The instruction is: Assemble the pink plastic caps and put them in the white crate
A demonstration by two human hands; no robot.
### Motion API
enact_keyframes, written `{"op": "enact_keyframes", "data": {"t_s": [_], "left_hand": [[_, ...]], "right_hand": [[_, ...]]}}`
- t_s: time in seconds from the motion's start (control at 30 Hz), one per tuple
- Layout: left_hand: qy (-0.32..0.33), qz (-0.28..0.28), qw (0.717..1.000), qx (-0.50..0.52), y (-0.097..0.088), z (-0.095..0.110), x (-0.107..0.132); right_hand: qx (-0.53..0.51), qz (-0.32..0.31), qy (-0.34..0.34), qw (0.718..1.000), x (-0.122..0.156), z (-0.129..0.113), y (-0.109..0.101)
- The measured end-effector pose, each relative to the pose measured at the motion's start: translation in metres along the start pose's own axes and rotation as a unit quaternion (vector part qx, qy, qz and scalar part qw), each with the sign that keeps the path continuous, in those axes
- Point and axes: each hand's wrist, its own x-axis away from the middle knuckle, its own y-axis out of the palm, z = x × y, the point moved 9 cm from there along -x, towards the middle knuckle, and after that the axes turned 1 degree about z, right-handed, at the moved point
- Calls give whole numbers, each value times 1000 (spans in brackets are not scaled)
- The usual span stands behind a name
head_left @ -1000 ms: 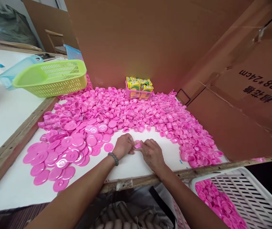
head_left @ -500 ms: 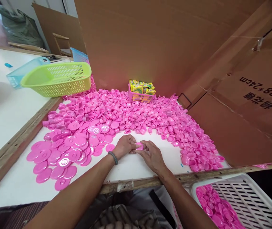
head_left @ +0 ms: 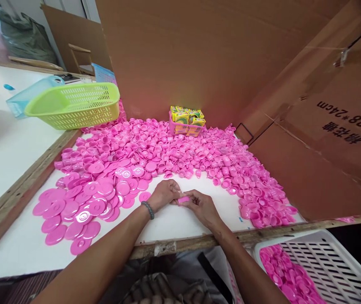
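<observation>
Over the white tabletop near its front edge, my hands meet at a small pink plastic piece (head_left: 183,199), which looks like a toy cup with its side turned to me. My right hand (head_left: 201,207) pinches it between thumb and fingers. My left hand (head_left: 164,194), with a beaded bracelet on the wrist, is closed against its left end; the fingertips partly hide the piece. Left of my hands lies a spread of flat pink toy saucers (head_left: 97,207). Behind and to the right, a heap of pink toy cups (head_left: 180,154) curves around them.
A pink basket (head_left: 185,128) of yellow packets stands in the heap. At left are a green basket (head_left: 75,116) and a blue basket (head_left: 20,101). Cardboard walls (head_left: 180,55) enclose the back and right. A white crate (head_left: 329,253) with pink pieces sits below the front wooden edge.
The pink piece has turned between my fingers, from showing a rounded face to showing its side. Both hands have shifted slightly left and closer together. The heaps look the same.
</observation>
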Motion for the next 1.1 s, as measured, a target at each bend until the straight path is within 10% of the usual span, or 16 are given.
{"op": "enact_keyframes", "data": {"t_s": [1.1], "left_hand": [[-27,-65,997,-10,7,-2,3]], "right_hand": [[73,-44,-11,996,0,-10,1]]}}
